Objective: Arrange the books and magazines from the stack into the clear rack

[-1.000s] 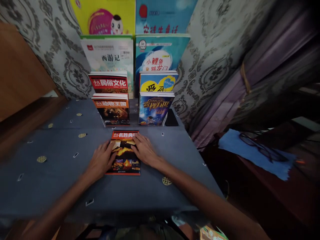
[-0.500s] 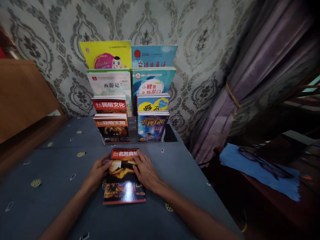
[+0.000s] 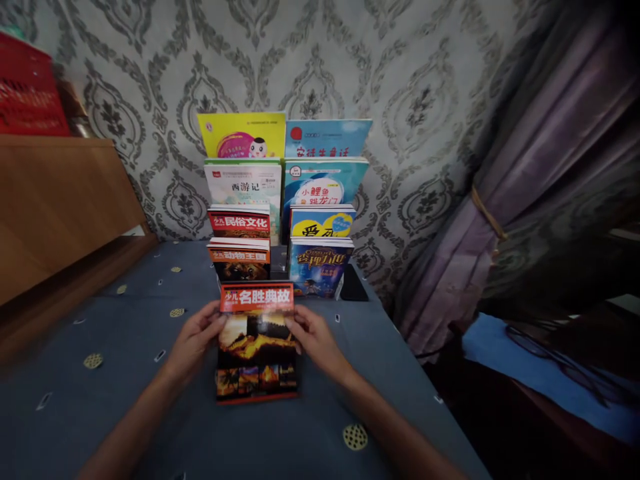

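Between my two hands is a book (image 3: 257, 343) with a red title band and a dark photo cover, tilted up toward me. My left hand (image 3: 196, 335) grips its left edge, thumb on the cover. On the right edge, my right hand (image 3: 316, 339) holds it the same way; the fingers behind the book are hidden. Just beyond stand books in two columns: an orange-banded book with a lion (image 3: 244, 263) on the left and a blue book (image 3: 320, 267) on the right, with taller ones behind.
A black phone (image 3: 355, 283) lies right of the books on the blue patterned cloth (image 3: 125, 413). A wooden cabinet (image 3: 65, 207) stands at left. Wallpaper rises behind, and a tied purple curtain (image 3: 463, 267) hangs right. Glasses (image 3: 555, 353) rest on a blue cloth.
The book has been raised from lying on the cloth to a tilted position, with both hands now gripping its sides. The view has shifted, so the standing books appear further right and lower.
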The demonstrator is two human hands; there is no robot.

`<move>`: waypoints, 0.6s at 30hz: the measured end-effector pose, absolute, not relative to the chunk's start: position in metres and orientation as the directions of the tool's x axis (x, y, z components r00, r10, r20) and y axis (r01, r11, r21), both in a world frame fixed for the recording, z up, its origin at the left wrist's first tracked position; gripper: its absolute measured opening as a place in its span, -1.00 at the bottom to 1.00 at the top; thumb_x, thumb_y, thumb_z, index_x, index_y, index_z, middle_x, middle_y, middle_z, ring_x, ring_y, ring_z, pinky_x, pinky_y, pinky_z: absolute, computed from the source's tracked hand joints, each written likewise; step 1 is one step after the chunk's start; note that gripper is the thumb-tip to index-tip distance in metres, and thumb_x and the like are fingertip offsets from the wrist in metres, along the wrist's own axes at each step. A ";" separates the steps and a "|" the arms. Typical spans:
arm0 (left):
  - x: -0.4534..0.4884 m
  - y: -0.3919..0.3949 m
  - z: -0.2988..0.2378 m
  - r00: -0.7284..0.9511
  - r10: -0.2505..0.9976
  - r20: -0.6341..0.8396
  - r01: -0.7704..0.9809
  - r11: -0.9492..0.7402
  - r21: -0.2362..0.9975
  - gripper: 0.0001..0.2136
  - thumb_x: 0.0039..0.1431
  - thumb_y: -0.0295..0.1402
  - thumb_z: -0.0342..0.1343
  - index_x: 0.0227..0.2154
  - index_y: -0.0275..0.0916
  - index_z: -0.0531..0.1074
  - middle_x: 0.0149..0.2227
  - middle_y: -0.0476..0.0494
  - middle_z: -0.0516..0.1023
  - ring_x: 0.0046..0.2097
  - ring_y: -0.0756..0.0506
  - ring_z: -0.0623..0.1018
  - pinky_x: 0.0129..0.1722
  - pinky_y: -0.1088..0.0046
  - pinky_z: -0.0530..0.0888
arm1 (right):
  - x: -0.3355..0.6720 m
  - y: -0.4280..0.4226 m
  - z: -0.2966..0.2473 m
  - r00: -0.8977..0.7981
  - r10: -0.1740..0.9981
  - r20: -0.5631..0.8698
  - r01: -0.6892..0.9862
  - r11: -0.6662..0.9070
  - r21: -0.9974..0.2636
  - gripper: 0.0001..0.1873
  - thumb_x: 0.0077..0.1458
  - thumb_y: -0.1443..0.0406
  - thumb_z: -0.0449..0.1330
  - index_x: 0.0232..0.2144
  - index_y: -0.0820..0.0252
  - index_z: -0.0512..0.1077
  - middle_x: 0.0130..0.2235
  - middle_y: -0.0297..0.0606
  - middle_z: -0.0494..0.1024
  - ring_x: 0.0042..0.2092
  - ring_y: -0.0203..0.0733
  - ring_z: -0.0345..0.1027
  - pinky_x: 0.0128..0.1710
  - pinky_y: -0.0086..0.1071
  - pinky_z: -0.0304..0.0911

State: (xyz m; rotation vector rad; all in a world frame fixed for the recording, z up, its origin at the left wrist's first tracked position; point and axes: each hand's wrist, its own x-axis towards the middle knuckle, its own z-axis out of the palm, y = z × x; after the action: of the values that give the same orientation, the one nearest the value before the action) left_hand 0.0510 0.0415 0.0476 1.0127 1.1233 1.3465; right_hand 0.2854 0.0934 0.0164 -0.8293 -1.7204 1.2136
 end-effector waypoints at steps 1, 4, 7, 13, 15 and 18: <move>0.049 0.041 0.054 -0.090 0.994 0.054 -0.167 -0.069 0.984 -0.50 0.00 -0.11 0.36 -0.02 -0.23 0.50 -0.08 -0.23 0.64 -0.12 -0.19 0.63 -0.21 0.39 0.56 | 0.285 0.088 0.029 -0.380 0.854 0.356 0.053 0.405 -0.913 -0.67 0.30 0.10 0.05 -0.07 0.18 0.44 -0.27 -0.24 0.59 -0.40 -0.26 0.43 -0.54 -0.48 0.30; 0.044 0.037 0.064 -0.144 0.952 0.271 -0.055 -0.281 0.958 -0.60 0.16 -0.13 0.22 0.02 -0.18 0.48 0.03 -0.19 0.59 0.01 -0.20 0.57 -0.02 0.29 0.52 | 0.282 0.073 0.053 -0.311 0.740 0.597 0.187 0.663 -0.725 -0.77 0.35 0.23 0.01 -0.07 0.13 0.41 -0.20 -0.23 0.58 -0.18 -0.18 0.49 -0.17 -0.32 0.43; 0.040 0.031 0.048 -0.213 0.911 0.353 0.103 -0.338 0.935 -0.65 0.20 -0.15 0.13 -0.01 -0.18 0.49 0.00 -0.17 0.59 0.03 -0.19 0.55 0.05 0.26 0.48 | 0.279 0.062 0.045 -0.327 0.657 0.679 0.289 0.754 -0.591 -0.80 0.37 0.30 -0.04 -0.08 0.10 0.37 -0.23 -0.24 0.56 -0.22 -0.18 0.48 -0.17 -0.32 0.42; 0.046 0.016 0.002 -0.313 0.909 0.275 0.195 -0.222 0.955 -0.77 0.21 -0.22 0.03 -0.20 -0.19 0.50 -0.20 -0.12 0.59 -0.11 -0.16 0.54 -0.07 0.35 0.49 | 0.277 0.042 -0.001 -0.365 0.639 0.678 0.338 0.769 -0.543 -0.82 0.37 0.37 -0.08 -0.13 0.08 0.30 -0.26 -0.24 0.52 -0.24 -0.16 0.48 -0.20 -0.32 0.45; 0.050 0.012 0.000 -0.309 0.894 0.326 0.275 -0.244 0.930 -0.77 0.23 -0.22 -0.01 -0.25 -0.19 0.50 -0.23 -0.13 0.57 -0.12 -0.16 0.52 -0.10 0.36 0.48 | 0.278 0.036 -0.006 -0.387 0.641 0.663 0.338 0.767 -0.545 -0.80 0.37 0.38 -0.08 -0.07 0.08 0.29 -0.20 -0.20 0.53 -0.15 -0.13 0.49 -0.12 -0.27 0.47; 0.052 0.008 0.003 -0.284 0.875 0.391 0.339 -0.290 0.895 -0.74 0.27 -0.20 -0.07 -0.24 -0.17 0.50 -0.26 -0.14 0.55 -0.12 -0.18 0.52 -0.09 0.29 0.49 | 0.280 0.031 -0.005 -0.400 0.652 0.644 0.342 0.758 -0.555 -0.75 0.37 0.38 -0.09 0.01 0.08 0.27 -0.15 -0.16 0.53 -0.07 -0.09 0.49 -0.05 -0.21 0.48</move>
State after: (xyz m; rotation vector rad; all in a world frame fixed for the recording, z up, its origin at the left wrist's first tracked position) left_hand 0.0525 0.0085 0.0033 1.5193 1.5118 1.6041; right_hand 0.2802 0.0314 -0.0051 -0.7485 -2.0197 0.4186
